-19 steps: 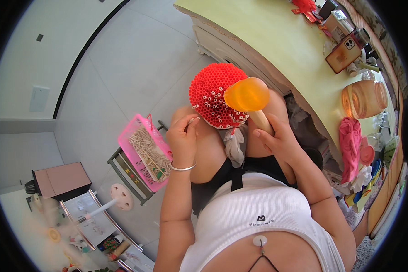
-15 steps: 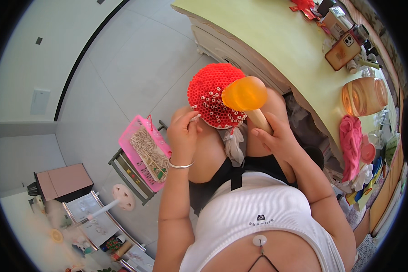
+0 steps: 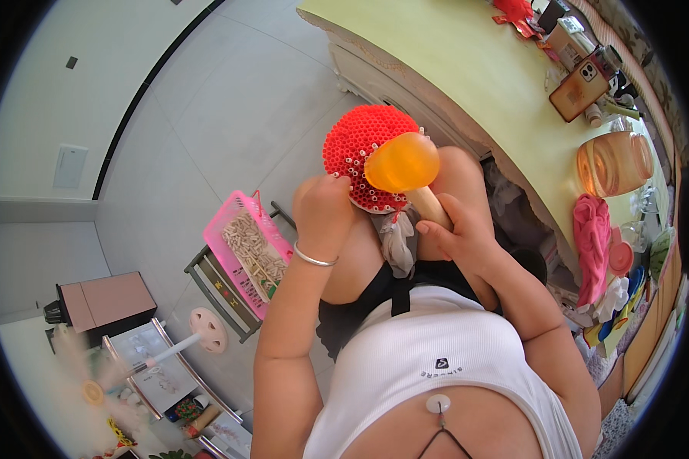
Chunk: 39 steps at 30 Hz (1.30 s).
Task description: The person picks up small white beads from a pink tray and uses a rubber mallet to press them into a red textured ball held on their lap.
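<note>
In my right hand (image 3: 463, 229) is a mallet (image 3: 403, 162) with a translucent orange head and a pale wooden handle. Its head hovers over the right part of a round red honeycomb block (image 3: 360, 138) that rests between my thighs. Short whitish tubes stick up from many holes in the block's nearer half. My left hand (image 3: 325, 214) is closed at the block's left edge, fingertips pinching a small pale tube (image 3: 335, 176) that is mostly hidden. A crumpled pale plastic bag (image 3: 396, 245) hangs below the block.
To my left, a pink basket (image 3: 220, 222) full of pale tubes sits on a folding stool (image 3: 220, 291). A green-topped table (image 3: 467, 76) runs along the right, bearing a phone (image 3: 579, 90), a jar of amber liquid (image 3: 614, 163) and a pink cloth (image 3: 592, 245).
My left hand has risen and turned over toward the block's edge, bringing the pale tube up to it. The mallet head has shifted slightly left and down.
</note>
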Tool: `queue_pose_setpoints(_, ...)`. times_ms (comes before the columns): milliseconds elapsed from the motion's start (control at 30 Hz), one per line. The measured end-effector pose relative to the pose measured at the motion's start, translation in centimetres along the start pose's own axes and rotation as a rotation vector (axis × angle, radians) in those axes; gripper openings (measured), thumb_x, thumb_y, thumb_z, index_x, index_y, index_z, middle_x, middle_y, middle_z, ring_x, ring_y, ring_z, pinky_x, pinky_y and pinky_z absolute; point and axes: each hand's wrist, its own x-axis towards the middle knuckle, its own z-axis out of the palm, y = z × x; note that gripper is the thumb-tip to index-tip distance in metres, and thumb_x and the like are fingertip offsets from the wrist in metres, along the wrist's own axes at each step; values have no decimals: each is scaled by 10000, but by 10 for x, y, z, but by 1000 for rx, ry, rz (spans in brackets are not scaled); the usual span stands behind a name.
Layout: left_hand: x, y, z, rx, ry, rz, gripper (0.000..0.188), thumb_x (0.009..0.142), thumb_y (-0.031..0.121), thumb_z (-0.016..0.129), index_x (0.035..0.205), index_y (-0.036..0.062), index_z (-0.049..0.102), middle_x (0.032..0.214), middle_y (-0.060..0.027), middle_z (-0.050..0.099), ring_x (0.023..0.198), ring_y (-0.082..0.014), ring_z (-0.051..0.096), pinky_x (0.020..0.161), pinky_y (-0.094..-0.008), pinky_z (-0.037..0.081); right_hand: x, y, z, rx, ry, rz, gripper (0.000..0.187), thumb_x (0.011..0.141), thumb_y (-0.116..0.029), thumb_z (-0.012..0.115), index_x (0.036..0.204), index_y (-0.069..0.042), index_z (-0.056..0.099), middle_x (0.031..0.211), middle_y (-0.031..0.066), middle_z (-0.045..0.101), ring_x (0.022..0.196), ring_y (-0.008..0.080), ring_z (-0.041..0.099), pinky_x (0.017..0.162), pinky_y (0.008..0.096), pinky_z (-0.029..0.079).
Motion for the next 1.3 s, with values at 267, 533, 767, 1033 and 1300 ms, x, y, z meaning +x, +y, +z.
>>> queue_pose_setpoints(267, -44, -31, -34, -1085, 164, -824, 276, 975, 87, 576, 1203, -43, 662, 727, 4, 628, 515, -53, 499, 456, -217, 382, -4, -30, 19, -260, -38, -308, 295, 930, -250, 686, 978, -20, 508, 734, 165, 590, 628, 326, 595, 604, 399, 484)
queue_pose_setpoints(533, -70, -40, -41, -1044, 106, -923, 250, 983, 149, 578, 1137, -16, 686, 681, 45, 456, 565, -41, 384, 502, -205, 290, 24, -32, 28, -763, 13, -447, 318, 934, -325, 634, 977, -45, 489, 793, 204, 645, 765, 400, 652, 677, 489, 496)
queue_pose_setpoints(767, -69, -40, -25, -551, 11, -581, 297, 926, 138, 623, 1167, -29, 672, 864, -101, 666, 778, -146, 609, 688, -280, 464, 27, -19, 30, -807, -33, -336, 331, 943, -329, 643, 962, -28, 505, 802, 196, 652, 755, 382, 650, 659, 467, 485)
queue_pose_setpoints(1033, -55, -27, -9, -243, 120, -209, 273, 967, 117, 565, 1191, -15, 650, 866, -118, 669, 748, -174, 648, 692, -319, 500, 11, -33, 13, -296, 50, -312, 346, 938, -322, 679, 978, -6, 542, 789, 180, 635, 725, 306, 611, 671, 399, 469)
queue_pose_setpoints(1300, -25, 9, -27, -757, 120, -607, 110, 952, 89, 621, 978, -2, 677, 767, -40, 664, 592, -66, 578, 548, -201, 454, 6, -16, 2, -313, 67, -326, 327, 930, -291, 689, 982, -4, 542, 784, 197, 629, 688, 322, 602, 648, 398, 471)
